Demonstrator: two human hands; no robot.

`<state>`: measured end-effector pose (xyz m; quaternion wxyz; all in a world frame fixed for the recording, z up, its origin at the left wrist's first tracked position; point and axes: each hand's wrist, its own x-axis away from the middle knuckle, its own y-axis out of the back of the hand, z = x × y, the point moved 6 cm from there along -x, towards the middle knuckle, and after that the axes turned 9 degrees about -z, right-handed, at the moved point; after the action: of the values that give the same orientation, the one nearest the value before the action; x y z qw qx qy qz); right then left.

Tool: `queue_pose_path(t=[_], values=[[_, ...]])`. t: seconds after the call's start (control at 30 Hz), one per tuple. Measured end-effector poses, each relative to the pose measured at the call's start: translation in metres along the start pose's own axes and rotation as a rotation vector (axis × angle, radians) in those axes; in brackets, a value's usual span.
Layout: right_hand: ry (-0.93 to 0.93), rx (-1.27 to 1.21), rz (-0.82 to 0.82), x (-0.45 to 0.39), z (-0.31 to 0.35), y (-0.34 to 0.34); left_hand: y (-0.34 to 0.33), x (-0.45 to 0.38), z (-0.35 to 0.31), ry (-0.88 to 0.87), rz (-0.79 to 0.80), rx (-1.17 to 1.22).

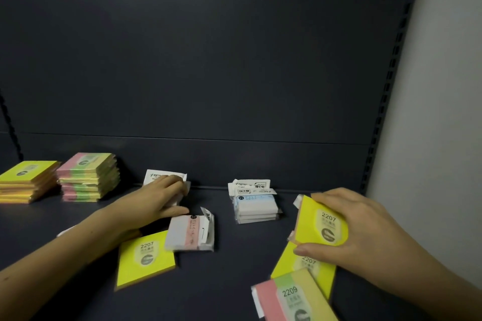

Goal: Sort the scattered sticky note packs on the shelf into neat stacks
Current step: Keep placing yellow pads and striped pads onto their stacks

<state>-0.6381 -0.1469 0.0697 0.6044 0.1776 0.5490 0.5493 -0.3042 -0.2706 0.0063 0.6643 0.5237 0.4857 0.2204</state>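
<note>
Two bare hands work over a dark grey metal shelf (234, 281) in the head view. The right hand (365, 232) grips a bright yellow square sticky note pack labelled 2207 (322, 221), thumb under its near edge and fingers curled over its far edge, tilted up above a second yellow 2207 pack (292, 267) lying flat. Overlapping that one at the near edge lies a pink, green and pale yellow striped pack marked 2209 (287, 297). The left hand (159, 198) reaches toward the back and grasps a small white wrapped pack (164, 177) near the rear panel. Just beside its thumb sits a small white pack with a pink band (191, 232), which rests partly on another flat yellow 2207 pack (146, 258). Mid-shelf stands a short stack of white and pale blue wrapped packs (254, 203). At far left, a stack of yellow packs (26, 181) stands just beside a stack of striped pink, green and yellow packs (88, 177)
</note>
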Motion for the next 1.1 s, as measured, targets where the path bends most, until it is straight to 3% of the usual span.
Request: queue_pose_path(t=[0.13, 0.43, 0.83, 1.1], values=[[0.021, -0.020, 0.025, 0.000, -0.004, 0.000, 0.007, 0.004, -0.002, 0.049, 0.036, 0.021], [0.091, -0.045, 0.049, -0.008, 0.014, -0.016, 0.049, 0.050, -0.006, 0.102, -0.106, 0.061], [0.179, -0.011, 0.075, -0.033, 0.158, -0.107, 0.109, 0.152, 0.081, 0.105, -0.091, -0.202], [0.215, -0.007, 0.077, -0.068, 0.223, -0.124, 0.147, 0.192, 0.128, 0.194, -0.134, -0.156]])
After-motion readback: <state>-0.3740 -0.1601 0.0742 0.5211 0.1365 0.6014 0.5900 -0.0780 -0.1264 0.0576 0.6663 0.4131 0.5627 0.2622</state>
